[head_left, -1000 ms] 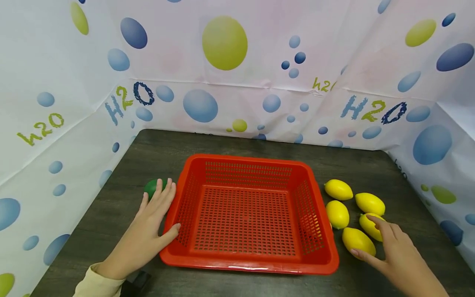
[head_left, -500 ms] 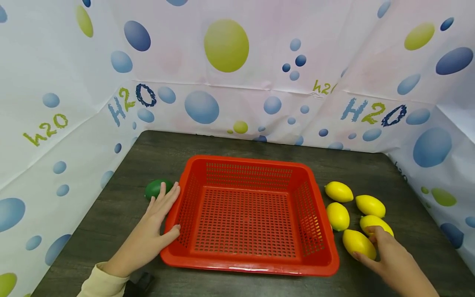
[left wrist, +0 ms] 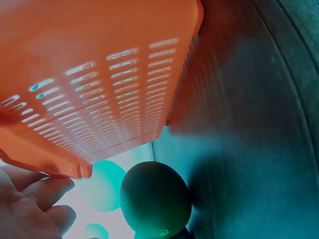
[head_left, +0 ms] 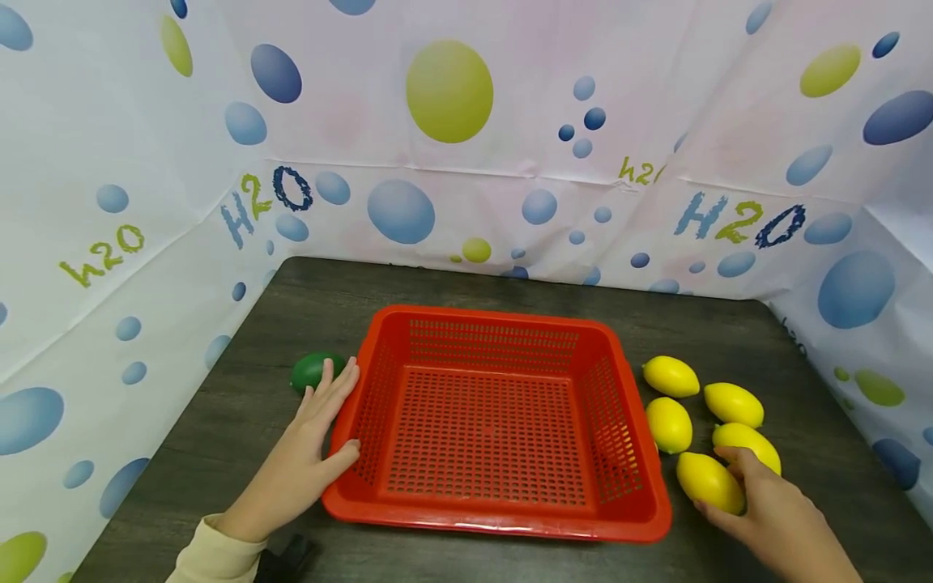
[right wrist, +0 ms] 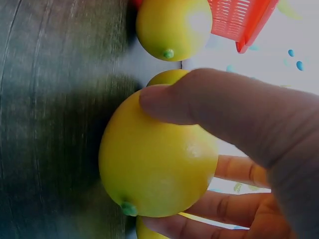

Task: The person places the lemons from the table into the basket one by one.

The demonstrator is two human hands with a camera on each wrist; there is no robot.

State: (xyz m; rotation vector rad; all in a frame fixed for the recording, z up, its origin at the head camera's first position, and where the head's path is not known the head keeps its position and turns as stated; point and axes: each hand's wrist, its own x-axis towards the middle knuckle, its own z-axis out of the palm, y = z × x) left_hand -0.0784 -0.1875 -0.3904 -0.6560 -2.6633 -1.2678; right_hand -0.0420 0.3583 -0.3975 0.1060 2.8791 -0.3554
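My right hand [head_left: 783, 514] holds the nearest yellow lemon [head_left: 707, 482], which lies to the right of the red plastic basket [head_left: 496, 526]. In the right wrist view the thumb [right wrist: 169, 103] presses one side of this lemon [right wrist: 154, 164], and the fingers reach around the other side. Fingers spread, my left hand [head_left: 299, 465] rests on the basket's left rim. Just beyond its fingertips a dark green fruit [head_left: 315, 371] lies on the table, partly covered by them in the head view. The left wrist view shows this green fruit [left wrist: 155, 199] beside the basket's slotted wall [left wrist: 99, 99].
Several more lemons, among them one by the basket [head_left: 669, 425] and one farther right [head_left: 734, 405], lie close around the held one. The dark wooden table [head_left: 510, 287] is bordered by a white sheet [head_left: 496, 170] printed with coloured dots.
My right hand has moved in from above the lemons, and its thumb and fingers have come round the nearest one. The left hand stays at the rim.
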